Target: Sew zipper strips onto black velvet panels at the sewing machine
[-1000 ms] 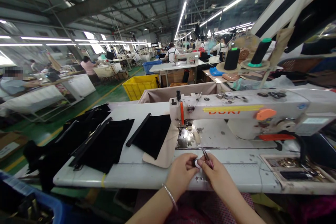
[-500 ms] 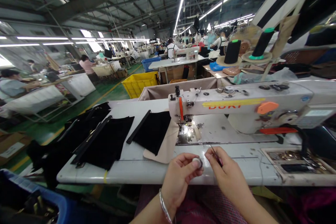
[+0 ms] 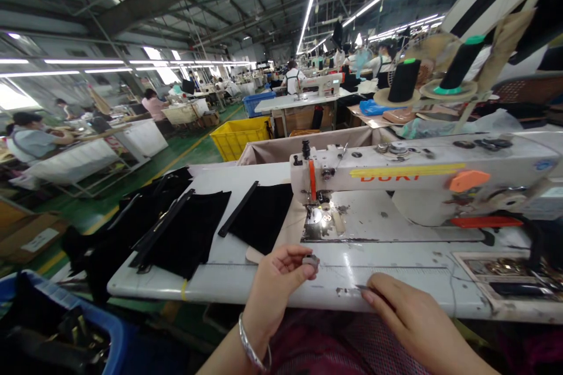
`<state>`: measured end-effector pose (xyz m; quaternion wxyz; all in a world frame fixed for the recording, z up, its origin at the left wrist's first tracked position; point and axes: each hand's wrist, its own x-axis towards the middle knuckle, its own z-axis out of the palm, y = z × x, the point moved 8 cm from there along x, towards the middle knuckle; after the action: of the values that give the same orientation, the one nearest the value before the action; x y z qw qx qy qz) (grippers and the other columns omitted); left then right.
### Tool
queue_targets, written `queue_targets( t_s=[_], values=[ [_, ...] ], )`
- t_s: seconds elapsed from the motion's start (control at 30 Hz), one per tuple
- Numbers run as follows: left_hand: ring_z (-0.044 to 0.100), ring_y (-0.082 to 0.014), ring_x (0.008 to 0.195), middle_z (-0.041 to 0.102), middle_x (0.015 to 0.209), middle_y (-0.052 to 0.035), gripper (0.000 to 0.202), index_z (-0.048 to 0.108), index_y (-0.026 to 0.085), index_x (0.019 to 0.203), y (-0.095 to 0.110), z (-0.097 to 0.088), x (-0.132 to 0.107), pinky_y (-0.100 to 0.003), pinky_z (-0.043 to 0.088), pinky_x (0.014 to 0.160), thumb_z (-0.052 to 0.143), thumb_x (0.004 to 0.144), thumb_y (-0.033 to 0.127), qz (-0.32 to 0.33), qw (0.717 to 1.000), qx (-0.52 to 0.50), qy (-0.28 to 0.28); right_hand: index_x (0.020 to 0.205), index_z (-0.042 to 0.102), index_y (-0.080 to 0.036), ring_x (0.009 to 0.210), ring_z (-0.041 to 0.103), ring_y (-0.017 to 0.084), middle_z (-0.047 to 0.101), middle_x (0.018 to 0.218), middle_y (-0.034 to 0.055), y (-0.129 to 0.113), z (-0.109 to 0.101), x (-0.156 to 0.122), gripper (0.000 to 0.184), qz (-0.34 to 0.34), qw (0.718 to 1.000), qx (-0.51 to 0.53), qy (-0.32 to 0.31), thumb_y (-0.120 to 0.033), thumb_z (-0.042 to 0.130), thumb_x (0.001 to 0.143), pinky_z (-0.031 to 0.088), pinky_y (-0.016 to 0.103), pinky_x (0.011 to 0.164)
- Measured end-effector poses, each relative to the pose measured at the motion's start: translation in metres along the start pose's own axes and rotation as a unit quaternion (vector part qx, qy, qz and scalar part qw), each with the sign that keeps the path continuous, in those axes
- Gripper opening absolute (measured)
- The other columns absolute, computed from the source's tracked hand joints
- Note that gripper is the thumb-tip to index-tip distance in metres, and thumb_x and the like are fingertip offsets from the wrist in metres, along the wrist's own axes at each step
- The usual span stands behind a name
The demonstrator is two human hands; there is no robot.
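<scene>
My left hand (image 3: 279, 278), with a silver bangle at the wrist, pinches a small round metal bobbin case (image 3: 311, 259) between thumb and fingers, above the front of the sewing table. Lower and to the right, my right hand (image 3: 398, 307) is closed on a thin pointed metal tool (image 3: 362, 287). Only its tip shows, so its exact kind is hidden. Behind both hands stands the sewing machine (image 3: 413, 187), its needle area left of centre. A black fabric panel with a dark strip (image 3: 264, 214) lies left of the needle, over a beige piece (image 3: 288, 228).
More black panels (image 3: 189, 234) lie along the table's left part. A tray of metal parts (image 3: 505, 275) is set into the right end. A blue crate (image 3: 116, 328) stands at lower left, a yellow bin (image 3: 241, 137) beyond the table. Black thread cones (image 3: 403, 82) stand behind the machine.
My hands have drawn apart: the left with the bobbin case went left and slightly up, the right went right and down with its tool. The view has shifted slightly left.
</scene>
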<state>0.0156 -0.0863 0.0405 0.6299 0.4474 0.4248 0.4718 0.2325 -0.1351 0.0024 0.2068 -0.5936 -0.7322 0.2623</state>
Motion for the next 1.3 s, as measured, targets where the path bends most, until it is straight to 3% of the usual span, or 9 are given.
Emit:
queue_targets(
  t_s=[0.17,0.37,0.47,0.57,0.7,0.97,1.07,1.17,1.3],
  values=[
    [0.064,-0.0156,0.062,0.07,0.072,-0.0077,0.036,0.07,0.009,0.096,0.003,-0.003,-0.002,-0.028,0.054,0.063,0.081,0.07,0.031,-0.018,0.999,0.046,0.0,0.082,0.057,-0.026,0.079,0.058,0.02,0.063,0.085,0.0017,-0.003,0.0,0.007,0.029,0.009,1.0,0.0,0.028,-0.048,0.043,0.094,0.041,0.033,0.072],
    [0.068,-0.0182,0.069,0.071,0.076,-0.0086,0.032,0.072,0.01,0.093,0.0,0.007,-0.011,-0.03,0.056,0.07,0.082,0.069,0.029,-0.034,0.997,0.028,-0.056,0.125,0.055,-0.033,0.086,0.057,0.017,0.062,0.098,0.0013,-0.052,-0.002,0.028,0.034,-0.055,0.985,0.161,0.023,-0.039,0.052,0.092,0.044,0.03,0.079],
    [0.067,-0.0176,0.072,0.07,0.087,-0.0107,0.026,0.073,0.008,0.084,-0.001,0.006,-0.012,-0.03,0.057,0.07,0.077,0.076,0.032,-0.023,0.998,0.015,-0.054,0.103,0.068,-0.032,0.082,0.058,0.015,0.062,0.089,-0.0007,-0.07,0.0,0.038,0.019,-0.083,0.979,0.184,0.012,-0.036,0.053,0.092,0.044,0.027,0.075],
    [0.067,-0.0162,0.071,0.07,0.084,-0.01,0.03,0.071,0.008,0.089,-0.014,0.003,-0.013,-0.029,0.056,0.072,0.082,0.069,0.027,-0.063,0.997,-0.006,-0.04,0.081,0.069,-0.028,0.078,0.058,0.015,0.061,0.081,-0.0009,-0.074,0.0,0.042,0.018,-0.07,0.978,0.195,0.01,-0.038,0.057,0.089,0.044,0.027,0.071],
    [0.068,-0.0183,0.071,0.068,0.084,-0.0081,0.04,0.065,0.011,0.096,-0.033,0.014,-0.018,-0.03,0.056,0.068,0.085,0.064,0.025,-0.117,0.987,-0.048,-0.1,0.075,0.068,-0.025,0.076,0.057,0.016,0.061,0.076,-0.0004,-0.072,-0.003,0.047,0.02,-0.058,0.977,0.207,0.002,-0.037,0.057,0.088,0.043,0.029,0.07],
    [0.056,-0.0075,0.061,0.059,0.079,-0.0035,0.017,0.075,0.013,0.088,-0.029,0.018,-0.025,-0.018,0.044,0.059,0.074,0.074,0.023,-0.07,0.984,-0.028,-0.164,0.077,0.063,-0.023,0.073,0.053,0.018,0.059,0.074,0.0001,-0.044,-0.012,0.054,0.027,0.03,0.973,0.219,0.073,-0.048,0.057,0.084,0.042,0.03,0.068],
    [0.057,-0.0077,0.057,0.061,0.083,-0.0046,0.023,0.078,0.015,0.092,-0.044,0.008,-0.024,-0.02,0.045,0.058,0.076,0.072,0.026,-0.099,0.986,-0.001,-0.136,0.072,0.061,-0.023,0.066,0.05,0.015,0.053,0.069,-0.0015,-0.054,0.002,0.042,0.027,0.013,0.974,0.219,0.056,-0.046,0.056,0.085,0.04,0.028,0.062],
    [0.06,-0.0104,0.061,0.066,0.084,-0.0065,0.036,0.075,0.017,0.102,-0.06,-0.003,-0.023,-0.022,0.048,0.062,0.081,0.069,0.029,-0.109,0.986,-0.093,-0.085,0.069,0.061,-0.023,0.064,0.049,0.014,0.052,0.067,-0.0015,-0.061,0.029,0.033,0.028,-0.001,0.975,0.221,0.006,-0.044,0.054,0.087,0.039,0.027,0.059],
    [0.062,-0.013,0.058,0.069,0.079,-0.0089,0.041,0.075,0.014,0.099,-0.081,0.003,-0.027,-0.023,0.05,0.055,0.085,0.064,0.034,-0.137,0.96,-0.203,-0.134,0.068,0.059,-0.022,0.062,0.051,0.015,0.054,0.065,-0.0011,-0.05,0.062,0.031,0.03,0.051,0.963,0.263,-0.035,-0.046,0.054,0.086,0.041,0.027,0.058]
  ],
)
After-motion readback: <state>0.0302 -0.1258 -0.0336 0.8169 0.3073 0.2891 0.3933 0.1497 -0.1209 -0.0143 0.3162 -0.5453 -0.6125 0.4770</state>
